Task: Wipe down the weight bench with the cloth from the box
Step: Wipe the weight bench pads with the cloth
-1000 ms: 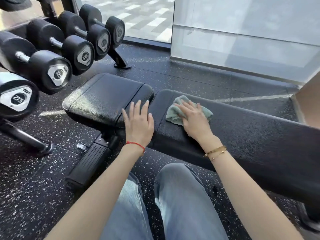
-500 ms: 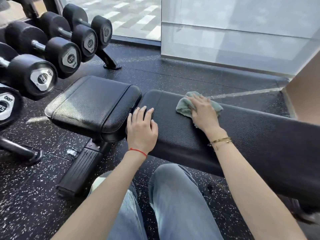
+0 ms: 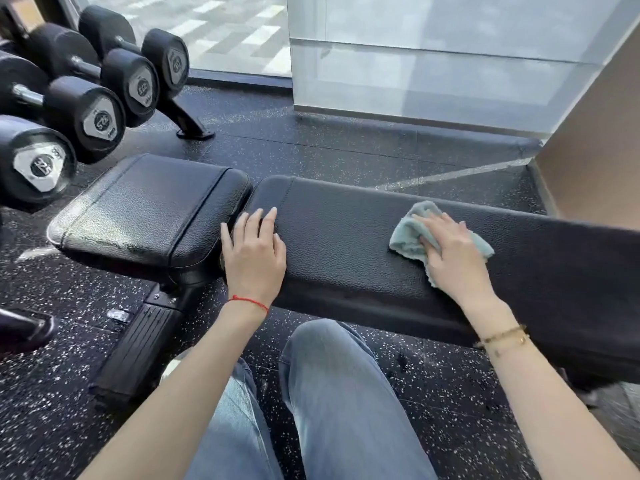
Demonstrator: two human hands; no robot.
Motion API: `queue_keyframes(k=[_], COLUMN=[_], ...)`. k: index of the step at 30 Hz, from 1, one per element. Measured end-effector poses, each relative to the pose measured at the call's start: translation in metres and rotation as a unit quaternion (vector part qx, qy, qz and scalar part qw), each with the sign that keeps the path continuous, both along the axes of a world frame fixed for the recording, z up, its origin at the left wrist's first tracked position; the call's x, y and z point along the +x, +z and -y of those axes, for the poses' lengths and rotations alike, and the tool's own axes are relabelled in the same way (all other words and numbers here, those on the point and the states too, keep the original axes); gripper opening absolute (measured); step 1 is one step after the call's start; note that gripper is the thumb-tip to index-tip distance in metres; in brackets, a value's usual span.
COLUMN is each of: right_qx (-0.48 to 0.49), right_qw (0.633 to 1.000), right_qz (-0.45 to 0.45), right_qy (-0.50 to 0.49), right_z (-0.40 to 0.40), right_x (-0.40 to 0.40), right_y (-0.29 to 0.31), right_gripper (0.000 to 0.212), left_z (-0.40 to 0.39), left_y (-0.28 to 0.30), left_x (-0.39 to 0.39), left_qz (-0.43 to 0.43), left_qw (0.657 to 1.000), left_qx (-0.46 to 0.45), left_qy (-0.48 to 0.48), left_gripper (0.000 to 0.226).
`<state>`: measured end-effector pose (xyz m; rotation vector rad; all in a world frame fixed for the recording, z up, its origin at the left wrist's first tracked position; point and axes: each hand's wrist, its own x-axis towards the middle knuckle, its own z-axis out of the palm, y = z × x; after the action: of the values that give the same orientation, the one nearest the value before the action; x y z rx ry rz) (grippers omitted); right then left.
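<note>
While the left hand (image 3: 254,258) rests flat on the bench (image 3: 346,244) near the seat gap, the right hand (image 3: 453,252) presses the cloth (image 3: 407,233) mid-pad. Wiping underway; next likely a sweep rightward over unwiped pad.

floor (image 3: 346,147): black speckled rubber | dumbbell rack (image 3: 86,84): left | frosted glass panel (image 3: 433,64): behind, daylit

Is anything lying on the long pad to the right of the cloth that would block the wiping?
Nothing visible. The right hand presses the green cloth on the long back pad, whose surface runs bare rightward.
</note>
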<state>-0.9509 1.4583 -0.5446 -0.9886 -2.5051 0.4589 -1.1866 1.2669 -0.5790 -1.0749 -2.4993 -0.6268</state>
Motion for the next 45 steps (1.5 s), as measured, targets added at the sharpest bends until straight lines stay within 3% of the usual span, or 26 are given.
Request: queue_keyframes(k=[3, 7, 12, 17, 21, 26, 31, 36, 40, 45], right_qx=[0.005, -0.002, -0.006, -0.001, 0.003, 0.015, -0.005, -0.011, -0.014, -0.02], right_qw=[0.999, 0.997, 0.99, 0.999, 0.998, 0.997, 0.99, 1.0, 0.995, 0.998], right_qz=[0.015, 0.013, 0.0, 0.017, 0.034, 0.021, 0.002, -0.009, 0.029, 0.045], right_qy=[-0.029, 0.071, 0.141, 0.037, -0.048, 0.072, 0.144, 0.012, -0.093, -0.037], right_z=[-0.023, 0.006, 0.051, -0.01, -0.061, -0.017, 0.043, 0.009, -0.047, -0.038], right_x=[-0.037, -0.072, -0.009, 0.042, -0.004, -0.05, 0.014, 0.085, 0.049, 0.007], right_y=[0.002, -0.001, -0.005, -0.003, 0.001, -0.005, -0.006, -0.007, -0.003, -0.004], right_gripper=[0.052, 0.049, 0.061, 0.06, 0.054, 0.053, 0.056, 0.054, 0.048, 0.045], left_z=[-0.014, -0.038, -0.043, -0.044, -0.044, -0.042, -0.042, -0.041, -0.055, -0.077], left_y=[0.008, 0.012, 0.001, 0.002, 0.002, 0.003, 0.002, 0.006, 0.015, 0.009], left_x=[0.019, 0.047, 0.053, 0.054, 0.054, 0.054, 0.053, 0.061, 0.09, 0.126], left_qz=[0.02, 0.045, 0.051, 0.052, 0.053, 0.054, 0.059, 0.061, 0.098, 0.091], left_qw=[0.999, 0.996, 0.996, 0.996, 0.997, 0.996, 0.995, 0.995, 0.987, 0.985], left_qx=[0.022, 0.026, 0.005, 0.006, 0.006, 0.009, 0.015, 0.021, 0.038, 0.013], left_qy=[-0.037, -0.073, -0.073, -0.066, -0.06, -0.067, -0.074, -0.079, -0.12, -0.144], left_gripper=[0.051, 0.052, 0.054, 0.051, 0.051, 0.048, 0.046, 0.045, 0.049, 0.053])
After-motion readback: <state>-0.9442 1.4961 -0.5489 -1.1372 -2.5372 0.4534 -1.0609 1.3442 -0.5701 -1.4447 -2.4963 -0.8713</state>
